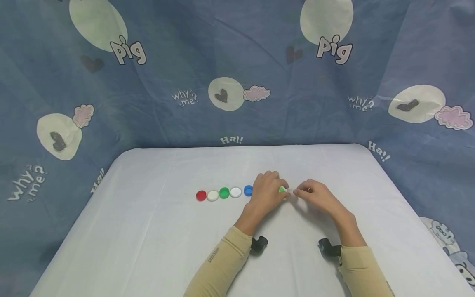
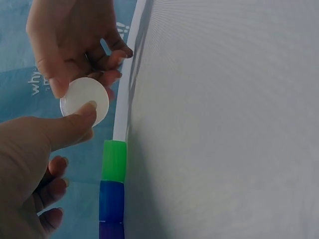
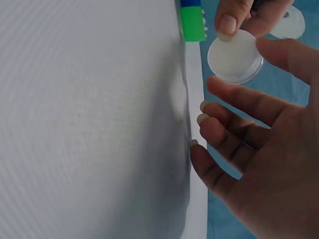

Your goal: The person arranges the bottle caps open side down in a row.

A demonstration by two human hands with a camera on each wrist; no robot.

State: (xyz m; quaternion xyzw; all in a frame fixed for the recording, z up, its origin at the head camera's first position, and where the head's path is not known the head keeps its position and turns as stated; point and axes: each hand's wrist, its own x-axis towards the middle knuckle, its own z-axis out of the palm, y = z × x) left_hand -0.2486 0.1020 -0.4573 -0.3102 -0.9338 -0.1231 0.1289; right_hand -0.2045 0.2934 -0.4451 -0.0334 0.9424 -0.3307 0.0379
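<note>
Between the thumbs and fingertips of both hands is a round white bottle cap (image 2: 82,97) with a ridged side (image 3: 249,74). My left hand (image 1: 268,190) pinches it, thumb on its flat face. The right hand (image 1: 318,197) holds the cap's edge between thumb and index finger, the other fingers loosely bent. Close by the left fingers, a bright green cap (image 2: 114,160) stands at the end of a row. Beside it are a dark blue cap (image 2: 111,200) and a purple one (image 2: 110,230). The left hand hides part of this row in the head view.
Leftward, the row continues with a red cap (image 1: 201,195), a white cap (image 1: 212,195), a green cap (image 1: 224,192), another white cap (image 1: 235,192) and a blue cap (image 1: 248,190). A white cloth covers the table (image 1: 167,243). Behind hangs a blue printed curtain (image 1: 167,123).
</note>
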